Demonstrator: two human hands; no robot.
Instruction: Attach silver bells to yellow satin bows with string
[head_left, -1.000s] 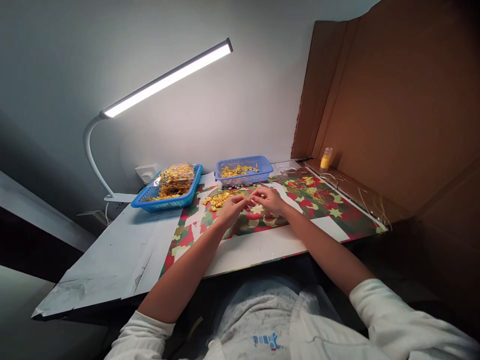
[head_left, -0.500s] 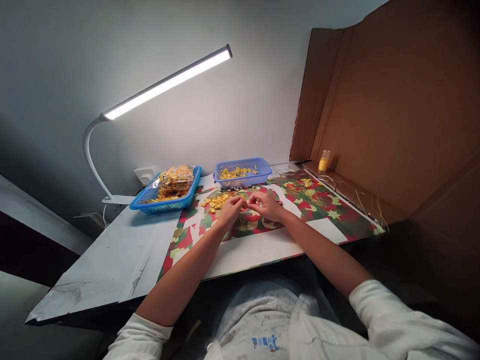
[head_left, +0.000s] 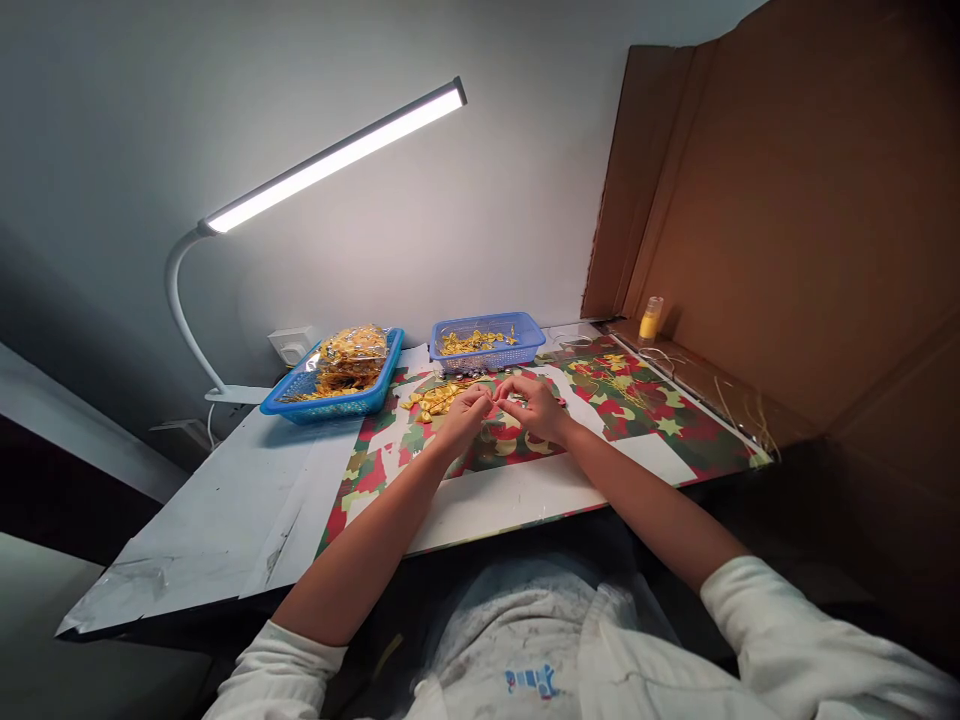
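Observation:
Over the middle of the patterned mat point(head_left: 517, 450), my left hand point(head_left: 469, 412) and my right hand point(head_left: 531, 408) meet at their fingertips. Both are closed in a pinch. Whatever lies between the fingers is too small to make out. Just beyond my left hand, a pile of gold bow-like ribbon pieces point(head_left: 435, 400) rests on the mat. Small dark, shiny beads point(head_left: 461, 377) lie behind the hands, in front of the lilac basket point(head_left: 487, 356). A small pinkish-red item shows partly behind my right hand.
A blue basket point(head_left: 330, 405) at the left holds a clear bag of gold pieces point(head_left: 356, 350). The white lamp point(head_left: 176, 285) stands behind it. Gold strings point(head_left: 619, 385) lie on the mat's right side. Near the cardboard wall point(head_left: 787, 220) stands a small yellow-filled bottle point(head_left: 650, 318).
My fingers have shifted slightly, and those of my right hand look a little more raised. Both hands stay together over the mat. The view has tilted very slightly.

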